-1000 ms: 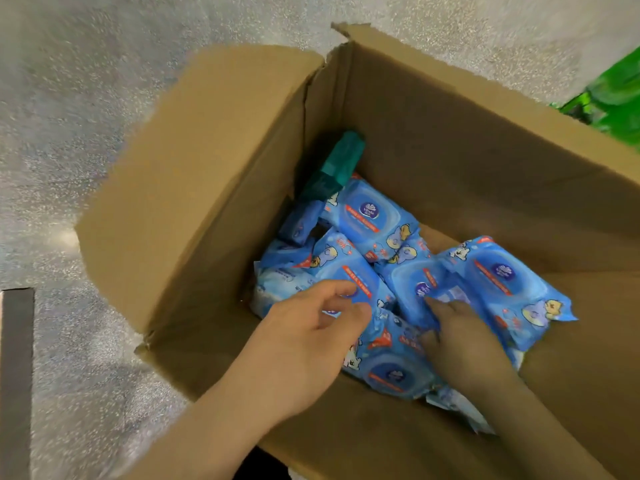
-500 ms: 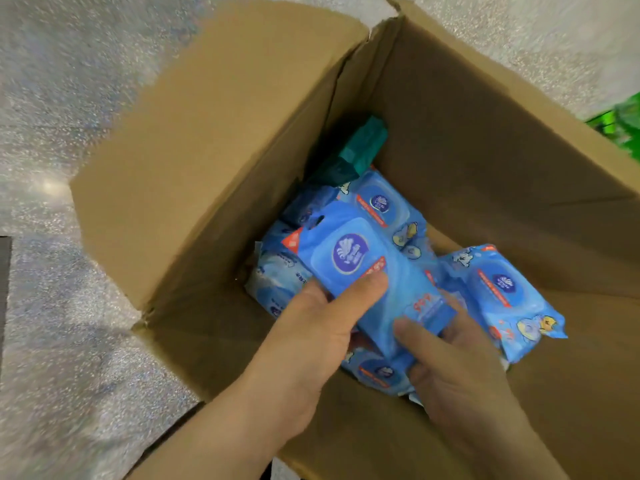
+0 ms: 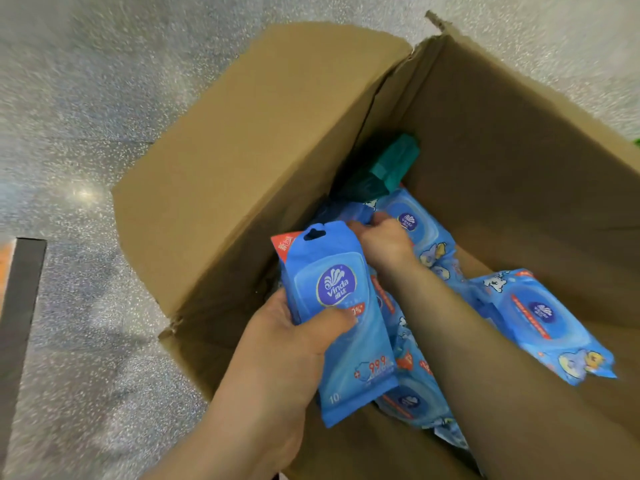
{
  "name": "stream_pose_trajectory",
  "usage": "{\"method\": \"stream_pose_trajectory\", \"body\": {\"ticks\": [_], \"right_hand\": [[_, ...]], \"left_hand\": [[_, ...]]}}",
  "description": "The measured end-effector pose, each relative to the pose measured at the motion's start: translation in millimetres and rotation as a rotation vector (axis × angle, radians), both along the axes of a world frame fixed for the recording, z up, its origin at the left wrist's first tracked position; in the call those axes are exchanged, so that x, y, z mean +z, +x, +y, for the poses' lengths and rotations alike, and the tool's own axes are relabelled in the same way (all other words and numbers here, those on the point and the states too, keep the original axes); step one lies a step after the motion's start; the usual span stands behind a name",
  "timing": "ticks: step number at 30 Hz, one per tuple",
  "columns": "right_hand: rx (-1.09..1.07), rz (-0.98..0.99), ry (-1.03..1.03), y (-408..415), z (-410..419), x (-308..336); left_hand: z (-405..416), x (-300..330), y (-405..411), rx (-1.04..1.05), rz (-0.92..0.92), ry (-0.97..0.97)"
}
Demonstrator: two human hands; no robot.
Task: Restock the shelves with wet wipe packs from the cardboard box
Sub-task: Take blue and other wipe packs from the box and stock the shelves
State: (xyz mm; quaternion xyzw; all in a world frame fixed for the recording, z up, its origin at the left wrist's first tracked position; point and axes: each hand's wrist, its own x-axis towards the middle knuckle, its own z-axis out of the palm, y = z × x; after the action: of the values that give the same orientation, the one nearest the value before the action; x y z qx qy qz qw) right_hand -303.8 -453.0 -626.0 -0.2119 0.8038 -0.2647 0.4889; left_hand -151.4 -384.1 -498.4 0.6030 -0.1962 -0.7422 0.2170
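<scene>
Gripping one flat blue plastic wet-wipe pack [image 3: 337, 327] above the open brown cardboard box [image 3: 242, 161], thumb across its front, our left hand [image 3: 277, 358] frees our right hand [image 3: 382, 242] to pinch another pack below.

One cardboard box [image 3: 346, 140] is standing open on the speckled floor, and two of its top flaps are showing, one spread flat on the left and one rising on the far right. Two hands are working inside it: the left hand [image 3: 287, 344] and the right hand [image 3: 384, 242]. One slim blue wipe pack [image 3: 341, 327] is sitting in the left hand. At least four wider blue wipe packs with cartoon prints are lying loose in the box, among them the far pack [image 3: 414, 220] and the right pack [image 3: 540, 320]; more may be hiding under the arms. One teal pack [image 3: 391, 164] is leaning in the far corner
</scene>
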Motion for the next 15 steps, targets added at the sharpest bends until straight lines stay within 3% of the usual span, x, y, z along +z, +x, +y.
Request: {"method": "stream_pose_trajectory", "body": {"ticks": [4,11,13,15], "right_hand": [[-0.057,0.031,0.008,-23.1,42.6,7.9],[-0.125,0.117,-0.06,-36.9,115.1,142.4],[-0.189,0.054,-0.072,-32.6,121.4,169.5],[-0.364,-0.192,-0.121,-23.4,118.5,185.1]], "left_hand": [[-3.5,6.8,5.0,-0.051,-0.066,-0.128],[-19.4,1.0,11.5,-0.322,-0.274,-0.372],[-17.8,-0.8,5.6,-0.423,-0.282,-0.416],[-14.6,0.1,0.8,-0.518,-0.251,-0.445]]}}
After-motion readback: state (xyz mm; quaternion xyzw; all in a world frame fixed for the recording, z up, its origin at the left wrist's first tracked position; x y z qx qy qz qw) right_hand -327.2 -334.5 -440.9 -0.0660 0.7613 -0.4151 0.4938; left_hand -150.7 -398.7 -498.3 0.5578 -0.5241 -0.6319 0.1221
